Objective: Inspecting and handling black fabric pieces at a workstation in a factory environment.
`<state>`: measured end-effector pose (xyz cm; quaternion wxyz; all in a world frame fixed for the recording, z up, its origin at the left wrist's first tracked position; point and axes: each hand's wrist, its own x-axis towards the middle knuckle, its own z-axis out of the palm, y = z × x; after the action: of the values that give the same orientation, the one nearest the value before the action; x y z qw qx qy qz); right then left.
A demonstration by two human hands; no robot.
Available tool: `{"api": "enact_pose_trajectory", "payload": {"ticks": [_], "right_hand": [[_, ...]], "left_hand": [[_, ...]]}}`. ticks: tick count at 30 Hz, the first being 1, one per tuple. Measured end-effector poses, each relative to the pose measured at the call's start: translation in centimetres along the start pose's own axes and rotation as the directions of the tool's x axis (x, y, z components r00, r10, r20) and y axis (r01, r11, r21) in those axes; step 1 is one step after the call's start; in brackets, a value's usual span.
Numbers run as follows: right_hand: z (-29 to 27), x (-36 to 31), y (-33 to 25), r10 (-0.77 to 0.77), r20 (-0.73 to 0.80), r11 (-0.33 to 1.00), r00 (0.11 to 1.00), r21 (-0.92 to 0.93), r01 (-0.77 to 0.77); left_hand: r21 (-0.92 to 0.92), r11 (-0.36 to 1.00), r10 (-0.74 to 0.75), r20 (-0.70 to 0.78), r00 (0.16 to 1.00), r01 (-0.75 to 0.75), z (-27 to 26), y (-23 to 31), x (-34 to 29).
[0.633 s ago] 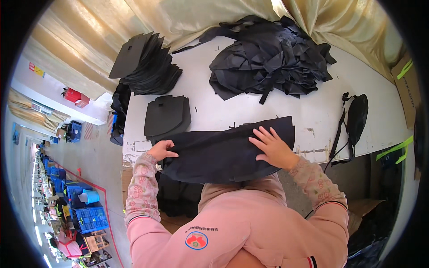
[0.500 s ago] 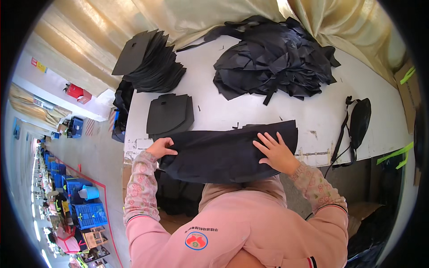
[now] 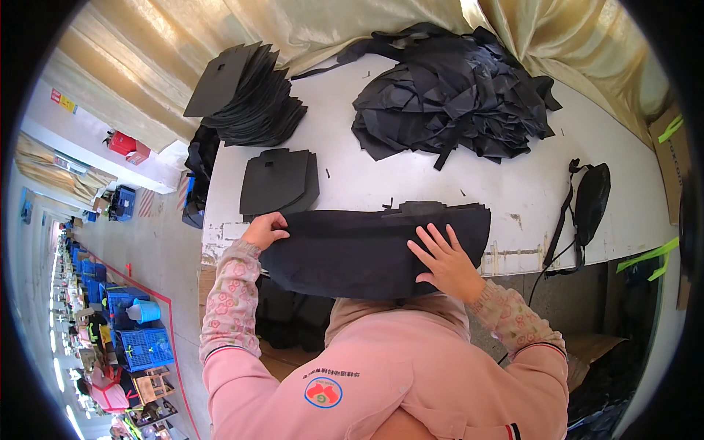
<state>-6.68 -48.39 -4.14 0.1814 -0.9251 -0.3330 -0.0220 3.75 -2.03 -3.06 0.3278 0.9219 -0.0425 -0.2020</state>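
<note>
A wide piece of black fabric (image 3: 345, 253) lies along the table's near edge, its lower part hanging toward my lap. My left hand (image 3: 267, 230) has its fingers closed on the fabric's upper left corner. Flat on the right part of the cloth rests my right hand (image 3: 447, 265), fingers spread. Behind the fabric's top edge a dark panel (image 3: 414, 208) with a stepped outline peeks out, mostly covered. Just beyond my left hand lies a small stack of stiff black panels (image 3: 275, 180), each with a notch near its top.
A tall, leaning stack of black panels (image 3: 246, 95) stands at the back left of the white table (image 3: 337, 172). A heap of black fabric pieces (image 3: 455, 103) fills the back middle. At the right lies a black pouch (image 3: 591, 204) with a strap. Gold curtains (image 3: 308, 29) hang behind.
The fabric's raised right top edge has come down and lies flatter, showing more of the panel behind. My right hand has slid slightly left and down; my left has risen a little.
</note>
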Motion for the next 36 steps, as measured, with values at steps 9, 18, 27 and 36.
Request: {"api": "enact_pose_trajectory", "payload": {"ticks": [9, 18, 27, 36], "right_hand": [[2.3, -0.5, 1.0, 0.061, 0.105, 0.998, 0.993, -0.022, -0.059], [0.4, 0.5, 0.8, 0.064, 0.21, 0.997, 0.976, 0.019, -0.07], [0.6, 0.7, 0.3, 0.09, 0.226, 0.996, 0.97, 0.0, -0.092], [-4.9, 9.1, -3.8, -0.108, -0.002, 0.843, 0.994, 0.53, 0.093]], "left_hand": [[0.209, 0.969, -0.084, -0.219, 0.972, 0.131, -5.8, -3.2, -2.9], [0.088, 0.996, 0.028, -0.089, 0.996, -0.02, -4.2, -0.5, -4.6], [0.252, 0.963, -0.087, -0.044, 0.995, 0.095, 3.1, -8.7, -6.4], [-0.361, 0.925, 0.059, -0.174, 0.983, -0.119, -1.0, 8.0, -8.2]]}}
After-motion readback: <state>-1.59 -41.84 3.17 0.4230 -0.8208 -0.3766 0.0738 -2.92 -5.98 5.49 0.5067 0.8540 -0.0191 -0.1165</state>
